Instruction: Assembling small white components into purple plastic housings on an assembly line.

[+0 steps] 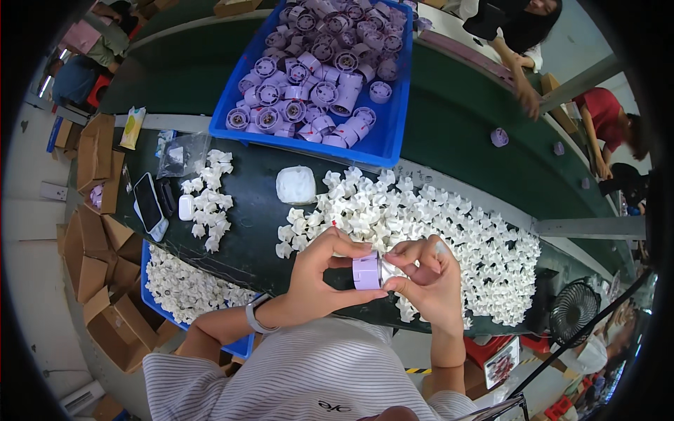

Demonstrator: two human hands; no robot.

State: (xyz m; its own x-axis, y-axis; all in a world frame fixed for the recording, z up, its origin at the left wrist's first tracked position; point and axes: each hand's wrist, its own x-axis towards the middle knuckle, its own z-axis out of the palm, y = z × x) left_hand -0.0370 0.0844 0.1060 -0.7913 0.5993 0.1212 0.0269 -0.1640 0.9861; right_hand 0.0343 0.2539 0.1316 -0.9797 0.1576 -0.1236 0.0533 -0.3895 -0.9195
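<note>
Close in front of me, over the near edge of the dark green table, my left hand [319, 274] pinches a lilac round plastic housing [366, 272] between thumb and fingers. At its right end, my right hand [430, 281] has thumb and fingers closed on a small white piece [388, 268], partly hidden by the fingers; it touches the housing. Many small white plastic parts [484, 259] are spread over the table beyond and to the right of my hands. A blue tray [382, 158] farther off holds a heap of similar lilac housings [309, 91].
At left lie a phone [148, 203], a white earphone case [186, 207] and more white parts [210, 203]. A white wrapped block [295, 185] sits mid-table. Below left is a blue bin of white parts [189, 284] beside cardboard boxes [126, 326]. A black fan [574, 313] stands right; co-workers sit across the conveyor.
</note>
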